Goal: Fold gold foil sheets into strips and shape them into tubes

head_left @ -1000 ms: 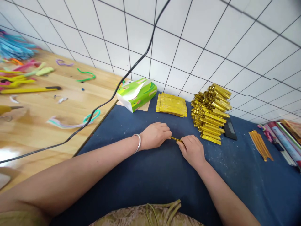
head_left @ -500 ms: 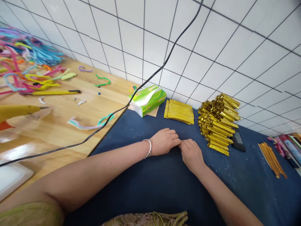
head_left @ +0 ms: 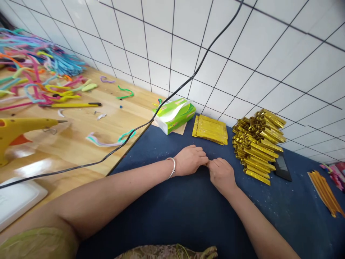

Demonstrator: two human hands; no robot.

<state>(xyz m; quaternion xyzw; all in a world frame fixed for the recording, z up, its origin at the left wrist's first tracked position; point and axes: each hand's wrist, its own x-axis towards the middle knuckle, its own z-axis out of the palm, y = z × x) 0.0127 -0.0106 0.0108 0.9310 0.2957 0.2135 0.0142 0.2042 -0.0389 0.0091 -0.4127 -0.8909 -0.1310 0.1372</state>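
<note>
My left hand (head_left: 190, 160) and my right hand (head_left: 221, 174) rest on a dark blue cloth (head_left: 175, 208), fingertips pressed together. Both are curled shut over a thin gold foil strip, which the fingers almost wholly hide. A silver bangle circles my left wrist. Just right of my hands rises a tall stack of folded gold foil pieces (head_left: 258, 144). Behind them lies a flat pile of gold foil sheets (head_left: 211, 130).
A green tissue box (head_left: 175, 115) sits at the cloth's far left corner. The wooden table holds a yellow glue gun (head_left: 16, 131), a yellow utility knife (head_left: 72, 105), coloured pipe cleaners (head_left: 32, 68) and a white tray (head_left: 16, 199). A black cable (head_left: 151, 122) crosses it. Gold sticks (head_left: 325, 192) lie far right.
My hands have closed together over the gold strip, which showed between them a second ago. The view has swung left, bringing in the glue gun and more pipe cleaners.
</note>
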